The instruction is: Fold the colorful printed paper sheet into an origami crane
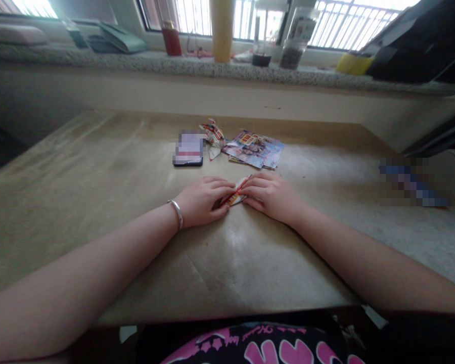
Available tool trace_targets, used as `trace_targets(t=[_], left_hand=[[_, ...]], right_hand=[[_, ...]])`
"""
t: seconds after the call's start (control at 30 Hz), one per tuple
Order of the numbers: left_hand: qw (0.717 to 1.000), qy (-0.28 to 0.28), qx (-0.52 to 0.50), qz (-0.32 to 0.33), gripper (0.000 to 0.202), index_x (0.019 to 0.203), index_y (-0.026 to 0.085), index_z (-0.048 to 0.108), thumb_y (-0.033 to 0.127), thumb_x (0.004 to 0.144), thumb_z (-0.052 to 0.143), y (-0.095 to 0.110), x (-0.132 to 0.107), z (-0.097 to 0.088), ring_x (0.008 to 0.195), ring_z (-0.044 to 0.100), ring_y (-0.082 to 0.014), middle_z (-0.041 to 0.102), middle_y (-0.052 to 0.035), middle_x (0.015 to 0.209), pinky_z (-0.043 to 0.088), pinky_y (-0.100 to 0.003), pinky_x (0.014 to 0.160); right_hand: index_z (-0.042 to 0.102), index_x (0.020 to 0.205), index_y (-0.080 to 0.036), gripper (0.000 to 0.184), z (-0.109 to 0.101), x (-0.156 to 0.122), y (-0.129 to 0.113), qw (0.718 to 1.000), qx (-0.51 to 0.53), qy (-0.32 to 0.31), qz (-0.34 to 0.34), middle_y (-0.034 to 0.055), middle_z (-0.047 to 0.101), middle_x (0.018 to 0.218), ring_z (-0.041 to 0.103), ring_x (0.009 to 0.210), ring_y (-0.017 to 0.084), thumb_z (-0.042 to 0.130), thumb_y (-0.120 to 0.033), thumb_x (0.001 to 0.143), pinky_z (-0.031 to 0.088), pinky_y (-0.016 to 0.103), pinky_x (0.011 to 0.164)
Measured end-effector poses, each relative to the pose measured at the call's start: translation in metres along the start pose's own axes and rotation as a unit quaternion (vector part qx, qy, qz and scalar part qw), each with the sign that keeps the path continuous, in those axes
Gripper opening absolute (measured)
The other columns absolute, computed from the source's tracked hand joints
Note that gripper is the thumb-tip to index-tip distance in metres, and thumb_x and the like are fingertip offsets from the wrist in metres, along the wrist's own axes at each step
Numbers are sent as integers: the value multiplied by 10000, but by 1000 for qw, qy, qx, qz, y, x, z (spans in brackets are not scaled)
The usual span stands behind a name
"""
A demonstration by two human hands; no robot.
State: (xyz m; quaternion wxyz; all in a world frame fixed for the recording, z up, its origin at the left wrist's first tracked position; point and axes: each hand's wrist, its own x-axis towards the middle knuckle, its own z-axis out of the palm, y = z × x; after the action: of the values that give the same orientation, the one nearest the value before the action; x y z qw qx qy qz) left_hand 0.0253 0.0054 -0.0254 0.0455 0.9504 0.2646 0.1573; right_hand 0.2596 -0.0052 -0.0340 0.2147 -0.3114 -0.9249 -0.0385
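Observation:
My left hand (202, 200) and my right hand (271, 197) meet in the middle of the beige table (98, 167), with their fingertips pinching a small folded strip of red-and-white printed paper (235, 192) against the surface. A silver bangle (177, 212) circles my left wrist. Beyond my hands lie a folded paper figure (213, 137) in the same print and a loose pile of glossy printed paper sheets (256, 149). To the left of the figure sits a dark smartphone (188, 150) with a pixelated screen.
A pixelated blue-and-white item (413, 182) lies at the table's right. Behind the table's far edge rises a wall topped by a granite windowsill (174, 63), holding a yellow cylinder (222, 30), a red jar (172, 38) and a glass jar (296, 38).

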Motion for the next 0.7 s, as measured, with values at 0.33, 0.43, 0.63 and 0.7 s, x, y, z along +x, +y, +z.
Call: trace_targets(t=[0.33, 0.43, 0.63, 0.7], left_hand=[[998, 45, 35, 13, 394, 1220, 182, 607, 126, 865, 446, -12, -2, 8, 1098, 604, -194, 659, -61, 1203, 481, -388, 994], [997, 51, 52, 29, 377, 1176, 206, 639, 109, 859, 458, -12, -2, 7, 1089, 604, -196, 664, -50, 1193, 487, -387, 983], [992, 31, 107, 51, 280, 1102, 208, 675, 161, 916, 471, -5, -1, 1, 1030, 598, -183, 685, -58, 1123, 503, -352, 935], [990, 23, 125, 62, 262, 1101, 183, 669, 166, 927, 474, -4, -1, 0, 982, 599, -180, 688, -74, 1091, 513, -336, 896]], right_hand=[[689, 953, -197, 168, 1, -1, -3, 999, 37, 8, 34, 72, 696, 1033, 609, 950, 196, 536, -237, 896, 483, 346, 859], [698, 958, -199, 175, 0, -1, -3, 999, 35, -9, 30, 53, 722, 1000, 635, 924, 185, 534, -223, 903, 490, 329, 854], [710, 975, -199, 205, -4, -1, -3, 999, 4, -31, 22, 62, 731, 979, 647, 892, 185, 516, -237, 919, 494, 317, 806], [707, 981, -196, 209, -4, -1, -3, 999, 3, -33, 21, 70, 726, 973, 642, 896, 186, 512, -240, 922, 489, 315, 800]])
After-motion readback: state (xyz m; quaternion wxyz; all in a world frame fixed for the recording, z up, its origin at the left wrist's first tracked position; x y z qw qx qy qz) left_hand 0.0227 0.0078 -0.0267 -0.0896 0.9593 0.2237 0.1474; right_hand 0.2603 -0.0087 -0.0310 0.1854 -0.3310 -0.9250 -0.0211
